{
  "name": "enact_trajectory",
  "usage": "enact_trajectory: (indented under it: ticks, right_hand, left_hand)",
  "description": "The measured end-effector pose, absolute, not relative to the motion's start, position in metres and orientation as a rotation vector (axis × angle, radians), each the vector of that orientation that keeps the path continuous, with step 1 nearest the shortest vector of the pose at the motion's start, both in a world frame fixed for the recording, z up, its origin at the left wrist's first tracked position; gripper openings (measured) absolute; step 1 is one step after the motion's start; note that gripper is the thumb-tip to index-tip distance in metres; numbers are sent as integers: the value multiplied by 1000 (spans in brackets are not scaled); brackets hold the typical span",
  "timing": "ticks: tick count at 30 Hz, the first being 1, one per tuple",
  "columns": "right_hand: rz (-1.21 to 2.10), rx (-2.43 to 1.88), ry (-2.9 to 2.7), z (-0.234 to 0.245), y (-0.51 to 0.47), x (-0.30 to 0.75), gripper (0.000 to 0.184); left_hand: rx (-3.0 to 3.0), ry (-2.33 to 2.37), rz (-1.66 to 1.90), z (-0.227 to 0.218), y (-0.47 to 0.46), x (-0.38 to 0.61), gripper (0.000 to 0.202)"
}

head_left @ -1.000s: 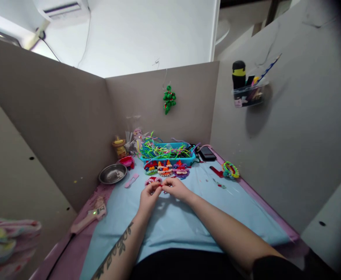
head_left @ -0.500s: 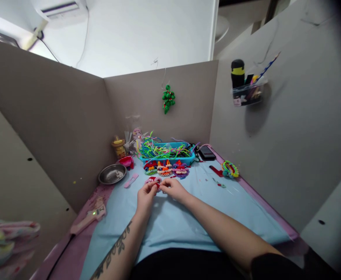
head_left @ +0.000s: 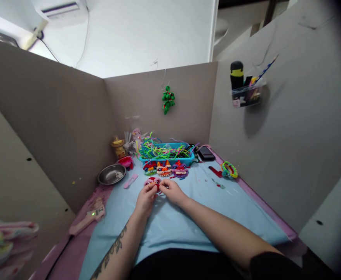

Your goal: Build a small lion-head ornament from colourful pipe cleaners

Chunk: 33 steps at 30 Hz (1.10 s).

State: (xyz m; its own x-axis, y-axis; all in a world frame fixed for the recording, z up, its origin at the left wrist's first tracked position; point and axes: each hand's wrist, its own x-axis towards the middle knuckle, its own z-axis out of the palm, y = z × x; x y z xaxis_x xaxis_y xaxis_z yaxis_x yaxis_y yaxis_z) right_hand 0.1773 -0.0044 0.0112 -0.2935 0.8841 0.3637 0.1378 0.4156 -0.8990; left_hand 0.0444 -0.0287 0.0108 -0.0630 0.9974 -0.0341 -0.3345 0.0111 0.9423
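Note:
My left hand (head_left: 145,198) and my right hand (head_left: 172,191) meet over the light blue mat (head_left: 188,217), fingers pinched together on a small red piece (head_left: 158,188) between them. Just beyond my fingertips lies a pink and red pipe-cleaner figure (head_left: 151,181). Further back, three finished colourful figures (head_left: 164,168) lie in a row in front of a blue tray (head_left: 170,157) heaped with green and mixed pipe cleaners.
A steel bowl (head_left: 111,174) and a pink clip (head_left: 130,181) lie at the left, a glue gun (head_left: 87,218) nearer on the pink edge. A phone (head_left: 206,153), a coloured ring bundle (head_left: 229,169) and small scraps lie right. Grey partitions enclose the desk.
Both hands have drifted slightly left and nearer to me, staying pinched together on the red piece. Nothing else on the mat has moved.

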Motion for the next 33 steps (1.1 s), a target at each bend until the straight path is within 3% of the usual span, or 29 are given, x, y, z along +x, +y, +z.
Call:
enact_trajectory:
  ticks: [12, 24, 33]
  right_hand:
    - [663, -870, -2155, 16, 5, 202, 10]
    - [540, -870, -2107, 24, 2, 202, 12]
    - [781, -942, -1930, 21, -1, 197, 12]
  left_hand:
    - [1656, 1186, 1367, 9, -31, 45, 16]
    - [1490, 1133, 1356, 8, -28, 41, 16]
    - [1231, 1093, 1547, 1, -23, 41, 25]
